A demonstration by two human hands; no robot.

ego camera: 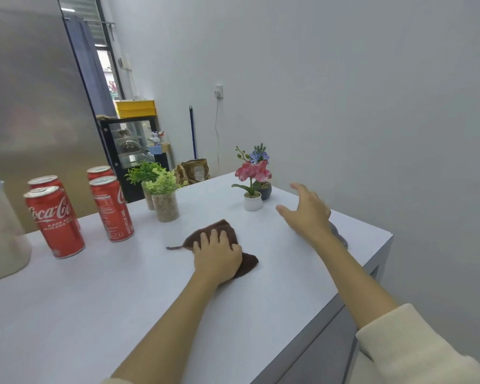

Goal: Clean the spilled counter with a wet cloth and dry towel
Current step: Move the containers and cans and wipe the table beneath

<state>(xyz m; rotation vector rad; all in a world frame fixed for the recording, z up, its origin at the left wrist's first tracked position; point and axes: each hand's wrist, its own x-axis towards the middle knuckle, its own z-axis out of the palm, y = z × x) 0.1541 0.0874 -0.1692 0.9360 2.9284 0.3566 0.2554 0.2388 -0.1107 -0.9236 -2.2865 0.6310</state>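
Observation:
A dark brown cloth (222, 230) lies crumpled on the white counter (122, 286) near its middle. My left hand (218, 254) presses flat on the cloth, fingers spread over it. My right hand (306, 210) hovers above the counter's right side with fingers spread and holds nothing. A grey cloth (340, 235) peeks out from behind my right wrist, close to the counter's right edge; most of it is hidden.
Several red cola cans (111, 209) stand at the left, beside a translucent jug (0, 231). Two green plants in glass jars (165, 202) and two small flower pots (253, 199) stand along the far edge. The counter's right edge drops off beside a white wall.

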